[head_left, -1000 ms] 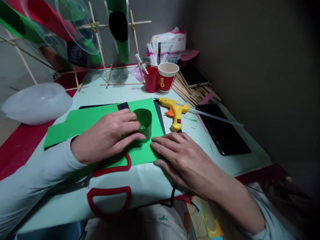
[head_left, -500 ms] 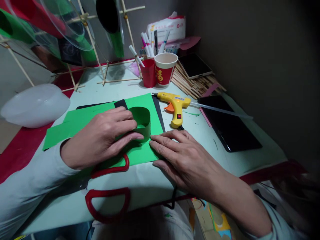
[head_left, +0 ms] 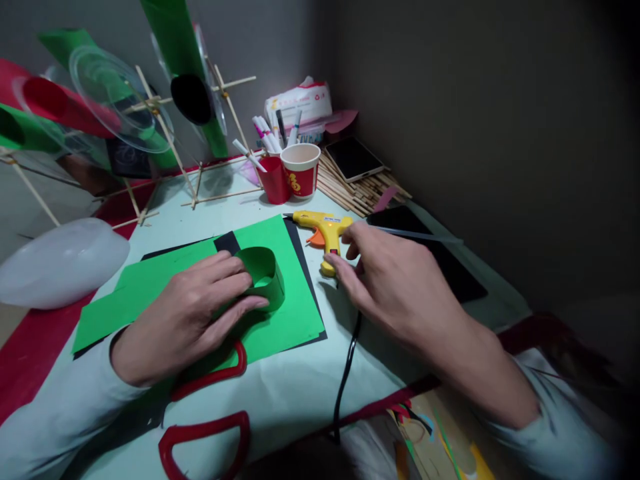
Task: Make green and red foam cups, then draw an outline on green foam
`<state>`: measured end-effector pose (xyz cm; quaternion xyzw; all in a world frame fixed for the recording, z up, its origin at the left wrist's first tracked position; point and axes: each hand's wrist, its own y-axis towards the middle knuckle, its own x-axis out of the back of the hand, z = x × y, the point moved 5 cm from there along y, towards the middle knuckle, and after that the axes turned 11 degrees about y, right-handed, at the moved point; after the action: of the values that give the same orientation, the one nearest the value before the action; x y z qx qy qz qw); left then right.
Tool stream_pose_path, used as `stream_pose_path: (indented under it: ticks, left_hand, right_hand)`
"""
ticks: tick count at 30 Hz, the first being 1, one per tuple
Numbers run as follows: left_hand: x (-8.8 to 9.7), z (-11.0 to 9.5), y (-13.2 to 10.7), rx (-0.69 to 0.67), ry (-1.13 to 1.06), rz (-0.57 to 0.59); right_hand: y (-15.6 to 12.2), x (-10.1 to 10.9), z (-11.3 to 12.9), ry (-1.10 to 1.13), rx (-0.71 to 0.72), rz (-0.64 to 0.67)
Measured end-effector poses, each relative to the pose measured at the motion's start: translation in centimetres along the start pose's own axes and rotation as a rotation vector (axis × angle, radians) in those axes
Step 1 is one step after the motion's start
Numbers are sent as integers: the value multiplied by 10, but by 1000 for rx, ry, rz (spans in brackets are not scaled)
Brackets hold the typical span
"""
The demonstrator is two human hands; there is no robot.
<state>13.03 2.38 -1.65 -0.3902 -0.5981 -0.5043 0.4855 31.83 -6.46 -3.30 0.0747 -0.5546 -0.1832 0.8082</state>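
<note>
Left hand (head_left: 195, 303) pinches green loop (head_left: 274, 293), left of glue gun (head_left: 331, 230); right hand (head_left: 405, 280) half-open at its handle (head_left: 327, 269). Likely gun pickup: needs firm grasp, loop steady.

Dim light, right-hand wall (head_left: 465, 133) nearly black, soft shadows across tabletop (head_left: 295, 390), stretched edges

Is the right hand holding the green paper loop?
No, the left hand holds the loop; the right hand is at the glue gun.
</note>
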Motion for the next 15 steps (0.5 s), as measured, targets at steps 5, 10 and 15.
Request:
stream_pose_path:
  ticks: [5, 10, 15]
  left_hand:
    - [0, 0, -1, 39, -4, 21]
    - [0, 0, -1, 57, 2, 12]
    - [-2, 0, 3, 80, 14, 47]
  right_hand:
    - [17, -21, 4, -88, -56, 119]
    - [19, -20, 3, -2, -126, 70]
    - [22, -6, -7, 220, -195, -39]
